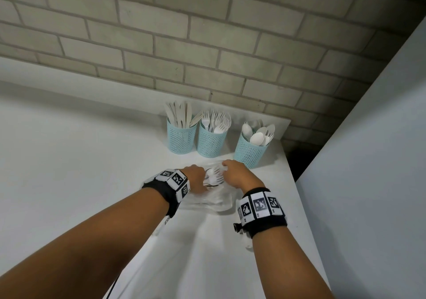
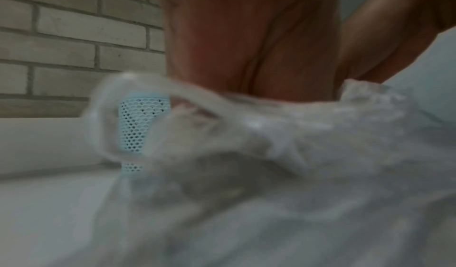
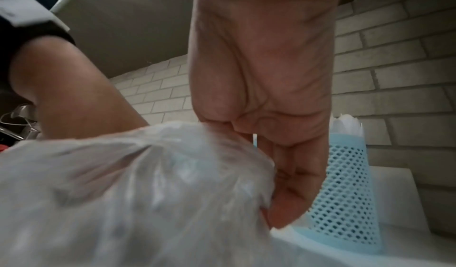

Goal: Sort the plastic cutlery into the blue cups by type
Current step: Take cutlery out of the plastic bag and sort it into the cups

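Three blue mesh cups stand by the brick wall: the knife cup, the fork cup and the spoon cup. In front of them a clear plastic bag lies on the white counter, with white forks and spoons showing at its mouth. My left hand is at the left side of the mouth, and its fingers are hidden behind the crumpled plastic. My right hand pinches the bag's right edge with curled fingers, just in front of the spoon cup.
The counter ends at a dark gap right of the spoon cup, beside a tall white panel. The brick wall stands right behind the cups. Bare counter lies to the left.
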Demonstrator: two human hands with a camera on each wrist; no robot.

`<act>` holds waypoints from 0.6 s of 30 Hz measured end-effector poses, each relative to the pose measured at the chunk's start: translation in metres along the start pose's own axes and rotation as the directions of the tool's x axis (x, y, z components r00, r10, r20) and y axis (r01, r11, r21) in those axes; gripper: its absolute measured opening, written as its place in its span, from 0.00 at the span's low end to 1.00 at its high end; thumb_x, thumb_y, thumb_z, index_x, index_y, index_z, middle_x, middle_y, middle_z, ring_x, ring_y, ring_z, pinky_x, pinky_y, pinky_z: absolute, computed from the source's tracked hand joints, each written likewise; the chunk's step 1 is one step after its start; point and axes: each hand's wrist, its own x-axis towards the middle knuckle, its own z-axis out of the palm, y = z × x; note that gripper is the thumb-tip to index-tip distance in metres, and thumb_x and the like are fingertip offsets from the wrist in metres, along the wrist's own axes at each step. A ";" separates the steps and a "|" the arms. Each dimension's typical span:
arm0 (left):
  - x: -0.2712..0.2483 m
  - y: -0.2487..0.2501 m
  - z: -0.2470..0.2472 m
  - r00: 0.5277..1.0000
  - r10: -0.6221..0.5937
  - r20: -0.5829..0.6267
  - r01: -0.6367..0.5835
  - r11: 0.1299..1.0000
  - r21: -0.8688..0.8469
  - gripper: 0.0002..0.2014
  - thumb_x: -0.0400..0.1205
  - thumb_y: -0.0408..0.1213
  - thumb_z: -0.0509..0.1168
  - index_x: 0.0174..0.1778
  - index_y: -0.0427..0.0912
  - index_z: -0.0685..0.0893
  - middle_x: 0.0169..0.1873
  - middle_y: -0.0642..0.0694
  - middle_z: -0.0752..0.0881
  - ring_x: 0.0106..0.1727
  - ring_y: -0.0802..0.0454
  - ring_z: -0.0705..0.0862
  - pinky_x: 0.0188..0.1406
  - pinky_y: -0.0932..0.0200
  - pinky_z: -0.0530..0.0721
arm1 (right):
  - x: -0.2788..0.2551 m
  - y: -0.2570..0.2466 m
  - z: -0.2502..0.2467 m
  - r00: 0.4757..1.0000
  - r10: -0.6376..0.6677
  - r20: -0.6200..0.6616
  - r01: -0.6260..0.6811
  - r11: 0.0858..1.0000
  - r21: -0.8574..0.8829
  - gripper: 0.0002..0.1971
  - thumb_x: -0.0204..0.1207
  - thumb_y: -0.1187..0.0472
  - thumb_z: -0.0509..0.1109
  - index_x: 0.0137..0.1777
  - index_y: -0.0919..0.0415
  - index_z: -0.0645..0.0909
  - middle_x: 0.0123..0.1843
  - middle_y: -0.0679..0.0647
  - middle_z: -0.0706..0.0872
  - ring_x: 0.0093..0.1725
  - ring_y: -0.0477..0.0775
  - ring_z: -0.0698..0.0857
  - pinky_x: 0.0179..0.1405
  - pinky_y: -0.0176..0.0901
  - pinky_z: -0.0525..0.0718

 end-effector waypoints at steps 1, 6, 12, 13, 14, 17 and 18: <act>0.000 0.002 0.000 1.000 -0.009 -0.003 0.009 1.000 -0.004 0.24 0.81 0.49 0.62 0.64 0.33 0.76 0.61 0.37 0.82 0.61 0.41 0.82 0.57 0.53 0.79 | 0.000 0.000 0.003 1.000 0.006 -0.012 -0.006 1.000 0.006 0.21 0.82 0.69 0.54 0.75 0.65 0.68 0.76 0.62 0.73 0.73 0.62 0.73 0.70 0.46 0.71; 0.000 0.005 -0.002 1.000 -0.012 0.018 0.013 0.999 -0.045 0.21 0.82 0.47 0.61 0.60 0.32 0.79 0.60 0.37 0.84 0.61 0.40 0.82 0.58 0.54 0.78 | 0.001 0.002 0.013 0.996 0.037 -0.087 -0.030 0.996 0.079 0.24 0.80 0.71 0.53 0.77 0.65 0.66 0.78 0.61 0.70 0.76 0.60 0.70 0.74 0.46 0.66; 0.001 0.002 -0.001 0.999 -0.037 -0.023 0.036 0.999 -0.034 0.23 0.83 0.49 0.59 0.62 0.32 0.78 0.62 0.37 0.82 0.63 0.41 0.81 0.62 0.54 0.76 | 0.000 0.000 0.021 0.981 0.040 -0.191 -0.004 0.982 0.187 0.25 0.80 0.71 0.53 0.77 0.62 0.67 0.77 0.59 0.72 0.76 0.59 0.70 0.76 0.47 0.66; 0.001 0.001 -0.001 0.999 -0.035 -0.030 0.034 0.999 -0.033 0.23 0.84 0.49 0.59 0.64 0.32 0.77 0.63 0.37 0.81 0.64 0.41 0.80 0.63 0.54 0.76 | 0.001 0.000 0.022 0.976 0.046 -0.214 0.000 0.978 0.209 0.25 0.80 0.71 0.53 0.77 0.61 0.68 0.76 0.58 0.73 0.75 0.60 0.71 0.77 0.49 0.67; 0.002 0.000 0.000 0.999 -0.035 -0.041 0.034 0.999 -0.035 0.24 0.84 0.49 0.58 0.65 0.32 0.76 0.65 0.37 0.80 0.66 0.41 0.79 0.64 0.53 0.75 | 0.001 -0.001 0.022 0.970 0.053 -0.236 0.004 0.972 0.235 0.25 0.79 0.71 0.54 0.76 0.60 0.70 0.76 0.58 0.74 0.75 0.60 0.72 0.76 0.51 0.68; 0.003 -0.002 0.000 0.995 -0.028 -0.092 0.022 0.998 -0.066 0.25 0.83 0.49 0.59 0.68 0.32 0.72 0.68 0.37 0.78 0.68 0.41 0.77 0.66 0.53 0.73 | 0.002 -0.002 0.022 0.953 0.072 -0.293 0.030 0.944 0.330 0.25 0.78 0.74 0.55 0.75 0.60 0.72 0.75 0.58 0.75 0.75 0.59 0.72 0.76 0.51 0.68; 0.003 -0.003 -0.001 0.994 -0.026 -0.106 0.016 0.996 -0.091 0.26 0.83 0.49 0.60 0.70 0.33 0.70 0.68 0.37 0.77 0.68 0.41 0.77 0.65 0.54 0.73 | 0.001 -0.002 0.022 0.947 0.079 -0.311 0.042 0.931 0.362 0.25 0.77 0.74 0.55 0.74 0.61 0.72 0.75 0.58 0.75 0.74 0.59 0.73 0.76 0.49 0.68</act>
